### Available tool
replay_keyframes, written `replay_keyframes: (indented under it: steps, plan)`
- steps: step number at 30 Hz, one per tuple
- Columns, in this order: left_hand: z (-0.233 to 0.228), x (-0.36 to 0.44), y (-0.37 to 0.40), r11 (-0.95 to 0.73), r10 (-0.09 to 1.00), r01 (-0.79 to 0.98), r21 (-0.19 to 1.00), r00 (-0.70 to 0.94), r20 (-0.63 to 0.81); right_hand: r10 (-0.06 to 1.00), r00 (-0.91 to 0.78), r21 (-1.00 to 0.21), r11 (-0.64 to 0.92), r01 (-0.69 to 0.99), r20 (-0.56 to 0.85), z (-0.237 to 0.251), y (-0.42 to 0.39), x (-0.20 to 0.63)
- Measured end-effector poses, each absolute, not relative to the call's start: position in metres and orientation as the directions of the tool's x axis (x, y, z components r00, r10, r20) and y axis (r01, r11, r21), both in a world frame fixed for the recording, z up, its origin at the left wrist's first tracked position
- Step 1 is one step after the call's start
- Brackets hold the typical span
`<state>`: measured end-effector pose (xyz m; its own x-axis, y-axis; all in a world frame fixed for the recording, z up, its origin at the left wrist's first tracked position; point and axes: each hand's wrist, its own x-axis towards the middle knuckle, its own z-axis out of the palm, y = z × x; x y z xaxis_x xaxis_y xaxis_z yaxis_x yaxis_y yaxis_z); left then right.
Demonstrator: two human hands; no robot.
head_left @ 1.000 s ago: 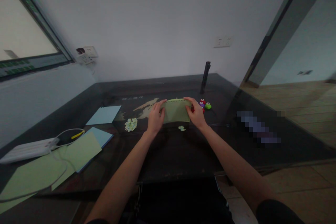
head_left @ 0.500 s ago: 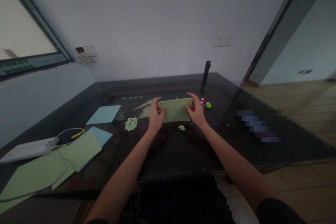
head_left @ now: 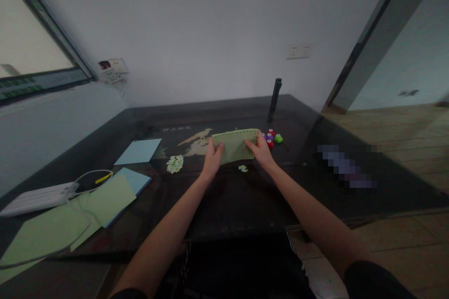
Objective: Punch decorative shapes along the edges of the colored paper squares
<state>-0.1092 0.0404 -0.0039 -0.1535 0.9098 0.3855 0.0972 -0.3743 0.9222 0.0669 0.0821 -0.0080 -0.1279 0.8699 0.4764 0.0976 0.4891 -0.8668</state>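
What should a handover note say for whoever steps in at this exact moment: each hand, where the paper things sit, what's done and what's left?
Left hand: grips the left edge of the green paper sheet, held just above the dark table.
Right hand: grips the sheet's right edge.
Things: small coloured punches right of the sheet; heap of punched cut-outs to the left, a few cut-outs under the sheet; spare blue paper and green paper far left.
Done: a row of holes runs along the sheet's top edge.
Left: the rest of the sheet shows no holes; no punch is in hand.
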Motion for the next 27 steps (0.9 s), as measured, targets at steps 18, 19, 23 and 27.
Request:
replay_keyframes:
  steps: [18,19,23,27]
  plan:
    - [-0.011,-0.112,0.045,-0.419,0.883,0.152,0.895,-0.161,0.441,0.903,-0.04,-0.904,0.428,0.008,0.427,-0.011,0.079,0.06]
    - [-0.011,-0.112,0.044,-0.417,0.884,0.155,0.896,-0.161,0.44,0.902,-0.04,-0.902,0.431,0.017,0.43,-0.012,0.08,0.06]
    - [-0.012,-0.111,0.044,-0.42,0.884,0.133,0.898,-0.162,0.438,0.902,-0.061,-0.901,0.43,0.049,0.428,-0.014,0.081,0.06]
    - [-0.016,-0.111,0.046,-0.42,0.874,0.17,0.891,-0.189,0.448,0.897,-0.064,-0.895,0.44,0.067,0.437,-0.017,0.082,0.06]
